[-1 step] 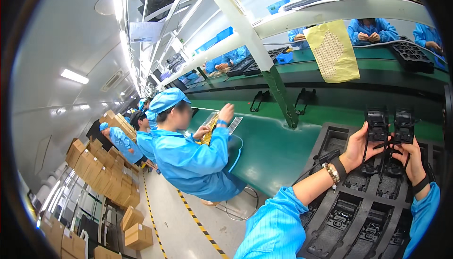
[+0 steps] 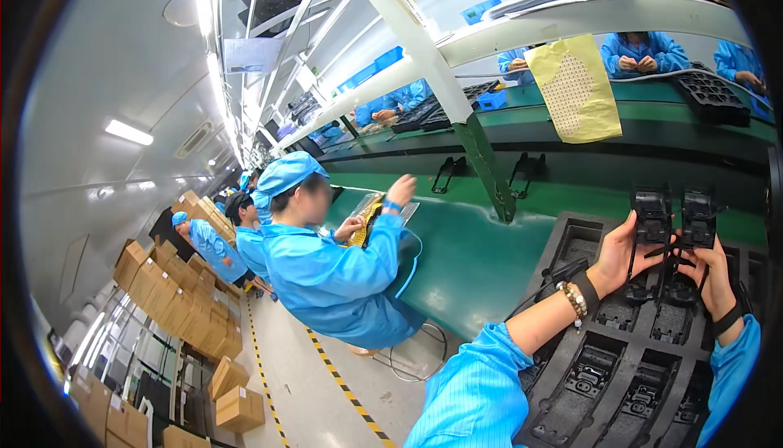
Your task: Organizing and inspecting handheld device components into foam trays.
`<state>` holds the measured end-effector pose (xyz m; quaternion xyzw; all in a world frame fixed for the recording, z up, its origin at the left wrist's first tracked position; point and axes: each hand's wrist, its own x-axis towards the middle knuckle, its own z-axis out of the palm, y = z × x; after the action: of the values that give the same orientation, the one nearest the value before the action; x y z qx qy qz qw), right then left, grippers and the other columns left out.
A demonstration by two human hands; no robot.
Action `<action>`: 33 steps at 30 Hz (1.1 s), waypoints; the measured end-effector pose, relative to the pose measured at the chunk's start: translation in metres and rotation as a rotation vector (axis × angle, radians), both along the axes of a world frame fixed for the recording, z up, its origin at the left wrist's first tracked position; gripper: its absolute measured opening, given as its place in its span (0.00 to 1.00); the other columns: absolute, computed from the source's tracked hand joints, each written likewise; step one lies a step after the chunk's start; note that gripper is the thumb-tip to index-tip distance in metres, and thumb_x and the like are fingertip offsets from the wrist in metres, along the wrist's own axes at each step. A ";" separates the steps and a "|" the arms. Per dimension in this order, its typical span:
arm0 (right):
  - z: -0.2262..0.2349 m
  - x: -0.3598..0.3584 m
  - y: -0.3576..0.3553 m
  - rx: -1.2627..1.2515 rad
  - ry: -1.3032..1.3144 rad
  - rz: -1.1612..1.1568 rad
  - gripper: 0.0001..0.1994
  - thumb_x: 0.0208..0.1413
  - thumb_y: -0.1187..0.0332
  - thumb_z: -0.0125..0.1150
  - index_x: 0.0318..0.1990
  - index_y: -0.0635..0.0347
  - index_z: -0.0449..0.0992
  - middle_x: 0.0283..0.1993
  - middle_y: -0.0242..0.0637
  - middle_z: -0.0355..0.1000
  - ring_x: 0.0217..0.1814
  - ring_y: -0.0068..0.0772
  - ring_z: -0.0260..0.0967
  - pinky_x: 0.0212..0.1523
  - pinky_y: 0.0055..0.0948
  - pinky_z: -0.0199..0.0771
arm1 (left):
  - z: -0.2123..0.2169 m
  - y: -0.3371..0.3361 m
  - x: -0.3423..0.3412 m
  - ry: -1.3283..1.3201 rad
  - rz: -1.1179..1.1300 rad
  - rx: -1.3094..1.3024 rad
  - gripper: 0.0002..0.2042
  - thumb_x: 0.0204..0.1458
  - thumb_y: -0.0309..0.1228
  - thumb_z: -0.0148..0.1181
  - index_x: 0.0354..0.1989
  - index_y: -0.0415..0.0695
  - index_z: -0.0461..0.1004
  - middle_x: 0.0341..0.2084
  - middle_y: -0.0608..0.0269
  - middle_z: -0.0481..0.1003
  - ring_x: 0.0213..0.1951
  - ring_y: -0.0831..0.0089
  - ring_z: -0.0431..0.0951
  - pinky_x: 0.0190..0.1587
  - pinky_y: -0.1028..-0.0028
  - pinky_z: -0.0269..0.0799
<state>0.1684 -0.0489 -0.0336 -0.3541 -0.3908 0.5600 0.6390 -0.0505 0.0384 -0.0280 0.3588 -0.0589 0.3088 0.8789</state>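
Observation:
Over a black foam tray (image 2: 599,338), I hold up two black plastic frame-like parts side by side. My left hand (image 2: 617,262) has its thumb and fingers around the left black plastic part (image 2: 652,218), which has a blocky top and thin legs hanging down. A similar right black plastic part (image 2: 698,219) is gripped by my right hand (image 2: 715,278). The fingertips of both hands nearly meet between the parts, where the dark shapes overlap. Beneath them, the tray's slots hold several more black parts (image 2: 589,373).
Left of the tray runs a green work table (image 2: 457,272), where a co-worker (image 2: 334,260) in blue sits over a yellow sheet. Two black parts (image 2: 526,172) lie on the green conveyor beside a post (image 2: 481,162). A yellow paper (image 2: 575,89) hangs from the rail. Cartons (image 2: 175,293) stand left.
The co-worker's raised hand has shifted a little to the right and the yellow sheet beneath it has moved slightly. My hands and the two black parts stay put.

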 end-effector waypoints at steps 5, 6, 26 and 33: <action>0.003 0.002 -0.003 -0.013 -0.006 0.004 0.26 0.55 0.74 0.46 0.64 0.57 0.61 0.56 0.42 0.72 0.49 0.33 0.75 0.42 0.30 0.83 | 0.000 -0.001 0.003 0.036 0.005 -0.012 0.29 0.66 0.52 0.38 0.65 0.42 0.63 0.60 0.53 0.69 0.61 0.60 0.69 0.65 0.54 0.62; 0.002 0.002 -0.003 -0.018 -0.012 0.005 0.26 0.55 0.74 0.46 0.64 0.57 0.61 0.56 0.43 0.72 0.50 0.33 0.76 0.42 0.29 0.83 | 0.000 -0.002 0.002 0.038 0.007 -0.008 0.28 0.66 0.52 0.39 0.64 0.42 0.63 0.59 0.52 0.70 0.61 0.60 0.69 0.65 0.55 0.62; 0.002 0.003 -0.001 -0.019 -0.056 0.015 0.23 0.57 0.74 0.47 0.63 0.58 0.63 0.57 0.43 0.72 0.51 0.33 0.75 0.45 0.27 0.82 | 0.010 -0.008 0.002 0.150 0.107 0.012 0.26 0.62 0.52 0.51 0.56 0.44 0.70 0.50 0.56 0.75 0.53 0.65 0.74 0.60 0.63 0.68; 0.002 0.002 -0.001 -0.041 -0.076 0.017 0.23 0.57 0.74 0.47 0.62 0.58 0.63 0.57 0.42 0.72 0.52 0.33 0.75 0.46 0.28 0.81 | 0.009 -0.008 0.000 0.172 0.100 0.011 0.26 0.61 0.54 0.50 0.56 0.46 0.71 0.50 0.57 0.75 0.54 0.65 0.74 0.59 0.64 0.67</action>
<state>0.1709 -0.0494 -0.0316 -0.3846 -0.4064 0.5595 0.6115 -0.0505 0.0301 -0.0188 0.3913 0.0331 0.3200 0.8622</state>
